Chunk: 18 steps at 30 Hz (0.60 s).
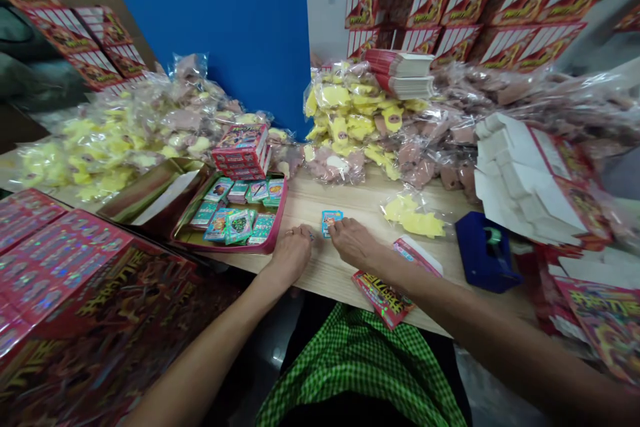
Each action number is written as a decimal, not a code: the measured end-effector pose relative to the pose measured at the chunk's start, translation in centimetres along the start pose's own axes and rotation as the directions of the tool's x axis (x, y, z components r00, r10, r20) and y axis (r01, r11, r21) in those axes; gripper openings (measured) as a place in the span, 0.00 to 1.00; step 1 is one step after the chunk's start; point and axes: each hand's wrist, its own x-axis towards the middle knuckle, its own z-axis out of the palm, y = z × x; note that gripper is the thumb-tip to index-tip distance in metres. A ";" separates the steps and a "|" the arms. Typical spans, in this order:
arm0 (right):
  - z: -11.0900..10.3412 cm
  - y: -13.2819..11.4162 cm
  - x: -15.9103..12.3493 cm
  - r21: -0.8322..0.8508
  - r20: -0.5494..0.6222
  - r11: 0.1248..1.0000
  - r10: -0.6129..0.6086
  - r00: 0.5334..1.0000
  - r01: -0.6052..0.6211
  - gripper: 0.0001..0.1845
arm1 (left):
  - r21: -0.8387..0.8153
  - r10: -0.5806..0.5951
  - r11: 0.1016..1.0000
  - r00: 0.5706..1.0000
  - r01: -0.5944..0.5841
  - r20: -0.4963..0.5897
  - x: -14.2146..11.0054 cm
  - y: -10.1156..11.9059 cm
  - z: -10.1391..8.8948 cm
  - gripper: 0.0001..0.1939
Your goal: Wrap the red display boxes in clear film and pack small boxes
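A small stack of blue-edged picture cards (330, 217) is on the wooden table in front of me. My right hand (353, 240) is closed at its lower right edge, with thumb and fingers gripping it. To the left, my left hand (296, 248) rests on the table with curled fingers; a bit of blue shows at its fingertips, too small to name. Beside that hand stands an open pink-rimmed tin (277, 230) with several piles of green and blue cards (240, 225). Under my right forearm is a flat red printed box (385, 297).
Small red boxes (241, 150) are stacked at the tin's back edge. Bagged yellow and pink plush pieces (345, 113) heap along the back. A blue tape dispenser (483, 253) and white folded cartons (520, 180) stand right. Large red boxes (75, 267) fill the left front.
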 end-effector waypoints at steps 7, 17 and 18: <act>-1.2 3.9 1.5 0.147 0.041 0.989 -0.032 0.999 0.026 0.17 | -0.041 0.013 0.999 0.998 -0.015 -0.066 0.1 0.0 0.7 0.25; -4.1 4.0 -0.6 0.293 -0.196 0.890 0.414 0.889 -0.350 0.20 | -0.370 -0.207 0.925 0.931 0.087 -0.300 0.0 -1.2 -1.2 0.09; -4.7 4.1 -1.1 0.322 -0.196 0.888 0.403 0.894 -0.329 0.20 | -0.419 -0.210 0.906 0.923 0.059 -0.324 0.2 -0.8 -1.7 0.08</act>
